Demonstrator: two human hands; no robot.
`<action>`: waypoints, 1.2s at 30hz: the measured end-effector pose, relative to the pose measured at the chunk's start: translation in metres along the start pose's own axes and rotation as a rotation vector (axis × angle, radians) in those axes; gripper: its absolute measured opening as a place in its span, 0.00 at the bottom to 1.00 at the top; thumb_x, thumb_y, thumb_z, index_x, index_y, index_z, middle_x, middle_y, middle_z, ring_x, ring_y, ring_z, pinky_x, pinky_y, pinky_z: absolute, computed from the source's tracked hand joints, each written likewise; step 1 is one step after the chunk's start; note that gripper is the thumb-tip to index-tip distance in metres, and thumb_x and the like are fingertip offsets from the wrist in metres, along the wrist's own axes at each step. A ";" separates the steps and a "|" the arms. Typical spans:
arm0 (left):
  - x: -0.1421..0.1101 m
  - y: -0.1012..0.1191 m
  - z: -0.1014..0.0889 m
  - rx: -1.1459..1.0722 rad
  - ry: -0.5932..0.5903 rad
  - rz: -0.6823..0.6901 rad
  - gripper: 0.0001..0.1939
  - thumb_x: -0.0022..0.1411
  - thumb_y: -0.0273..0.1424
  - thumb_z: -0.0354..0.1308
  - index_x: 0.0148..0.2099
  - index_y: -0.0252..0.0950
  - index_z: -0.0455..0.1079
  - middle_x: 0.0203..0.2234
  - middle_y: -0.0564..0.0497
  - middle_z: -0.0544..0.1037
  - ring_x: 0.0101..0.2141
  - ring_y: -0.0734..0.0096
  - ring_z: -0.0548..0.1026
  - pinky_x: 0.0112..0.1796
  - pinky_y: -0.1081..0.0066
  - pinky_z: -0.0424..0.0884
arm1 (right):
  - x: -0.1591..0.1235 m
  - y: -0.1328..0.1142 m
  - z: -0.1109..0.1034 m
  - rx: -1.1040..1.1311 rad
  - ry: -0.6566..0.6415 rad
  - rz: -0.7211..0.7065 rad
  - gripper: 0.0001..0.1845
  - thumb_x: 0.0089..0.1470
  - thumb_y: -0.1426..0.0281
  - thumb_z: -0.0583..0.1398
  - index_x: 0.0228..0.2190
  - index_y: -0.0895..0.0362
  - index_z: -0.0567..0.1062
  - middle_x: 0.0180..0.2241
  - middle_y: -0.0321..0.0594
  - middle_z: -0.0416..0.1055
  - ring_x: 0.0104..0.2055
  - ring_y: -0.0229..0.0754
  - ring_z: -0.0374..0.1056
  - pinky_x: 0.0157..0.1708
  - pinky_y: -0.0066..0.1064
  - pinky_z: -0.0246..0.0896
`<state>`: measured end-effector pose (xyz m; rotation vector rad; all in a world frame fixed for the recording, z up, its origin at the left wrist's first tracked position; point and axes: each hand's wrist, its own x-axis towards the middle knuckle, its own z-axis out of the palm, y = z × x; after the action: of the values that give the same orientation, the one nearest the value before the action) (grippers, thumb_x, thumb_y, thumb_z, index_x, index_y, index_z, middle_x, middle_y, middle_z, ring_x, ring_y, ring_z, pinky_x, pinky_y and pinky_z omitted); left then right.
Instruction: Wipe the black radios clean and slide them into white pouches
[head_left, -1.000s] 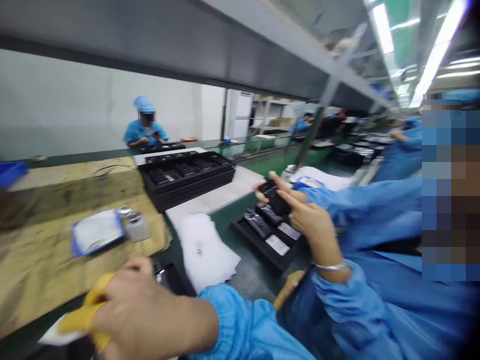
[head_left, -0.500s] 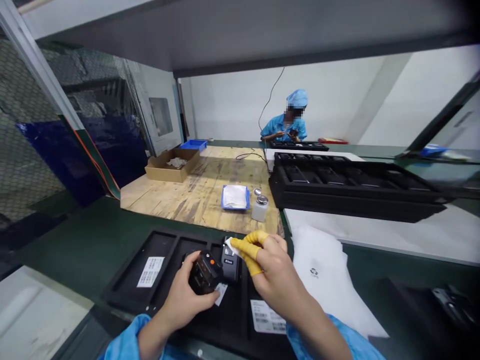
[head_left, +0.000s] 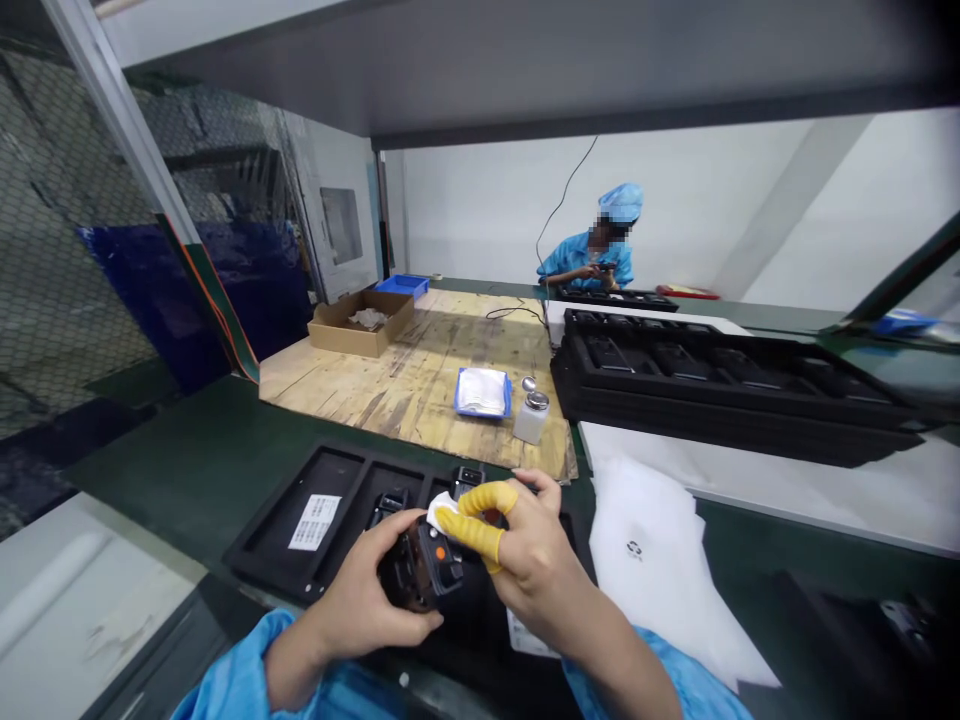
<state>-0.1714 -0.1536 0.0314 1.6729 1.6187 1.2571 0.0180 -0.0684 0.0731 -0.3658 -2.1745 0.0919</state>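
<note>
My left hand (head_left: 367,605) is wrapped round a small black device (head_left: 424,565) with an orange button, held just above a black compartment tray (head_left: 300,500). My right hand (head_left: 525,560), with yellow finger cots on two fingers, pinches a small white wipe (head_left: 439,512) against the top of the device. Another black device (head_left: 466,478) stands in the tray behind my hands. A white label (head_left: 315,520) lies in one tray compartment.
A stack of white bags (head_left: 652,560) lies right of the tray. On the wooden board (head_left: 420,370) sit a blue dish of wipes (head_left: 482,392), a small liquid bottle (head_left: 532,417) and a cardboard box (head_left: 360,322). Stacked black trays (head_left: 720,385) are at right. A person (head_left: 596,255) in blue works beyond.
The view swung from the co-worker at right to my own tray. Since half a second ago, my left hand has lifted the device and my right hand has brought the wipe onto it.
</note>
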 end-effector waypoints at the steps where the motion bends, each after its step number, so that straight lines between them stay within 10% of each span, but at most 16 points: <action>1: -0.002 0.002 0.000 -0.014 -0.006 0.006 0.38 0.36 0.28 0.65 0.54 0.36 0.66 0.47 0.45 0.75 0.46 0.54 0.73 0.51 0.58 0.67 | 0.000 -0.003 -0.002 0.004 0.005 -0.003 0.33 0.48 0.84 0.51 0.50 0.42 0.69 0.35 0.33 0.70 0.35 0.35 0.63 0.50 0.42 0.43; 30: 0.005 -0.017 -0.004 -0.016 -0.074 0.092 0.36 0.33 0.26 0.64 0.51 0.39 0.69 0.44 0.46 0.75 0.43 0.54 0.74 0.49 0.58 0.68 | -0.003 -0.011 0.000 -0.010 -0.001 -0.057 0.24 0.52 0.82 0.52 0.42 0.47 0.75 0.32 0.33 0.71 0.32 0.35 0.61 0.50 0.42 0.40; 36: 0.004 -0.046 0.001 -0.079 0.005 -0.073 0.33 0.37 0.28 0.64 0.51 0.40 0.69 0.40 0.47 0.77 0.40 0.57 0.76 0.44 0.63 0.72 | 0.007 0.075 -0.016 -0.455 -0.018 0.314 0.22 0.54 0.80 0.51 0.43 0.49 0.75 0.39 0.40 0.70 0.42 0.41 0.62 0.47 0.42 0.40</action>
<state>-0.1939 -0.1414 -0.0068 1.5506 1.5975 1.2723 0.0441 0.0045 0.0730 -0.9664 -2.1274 -0.2307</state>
